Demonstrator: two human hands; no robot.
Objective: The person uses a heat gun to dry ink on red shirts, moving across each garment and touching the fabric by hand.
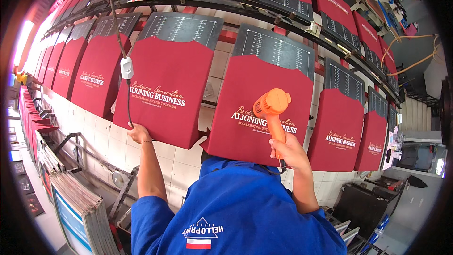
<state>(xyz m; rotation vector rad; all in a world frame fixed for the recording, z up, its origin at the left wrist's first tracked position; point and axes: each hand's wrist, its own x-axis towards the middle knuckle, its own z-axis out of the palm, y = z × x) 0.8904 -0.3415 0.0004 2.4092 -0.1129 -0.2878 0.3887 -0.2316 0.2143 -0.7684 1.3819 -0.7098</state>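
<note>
My right hand (290, 153) is wrapped round the handle of an orange hair dryer (272, 103). The dryer is over the printed chest of a red T-shirt (245, 85), hiding part of the white and gold lettering. My left hand (140, 133) is at the lower edge of another red T-shirt (165, 75) just to the left. Its fingers close on a dark power cord (129, 104) that hangs from above, with a white inline switch (127, 67) on it. Each shirt is stretched over a dark printing board (273, 49) with white ruled marks.
More red shirts on boards (337, 127) run left and right in a long row. Behind a black metal rail (226, 2) is a second row. Stacked framed screens (80, 203) stand at lower left, and a black cabinet (361, 203) at lower right. Yellowish hoses (415, 63) hang at the right.
</note>
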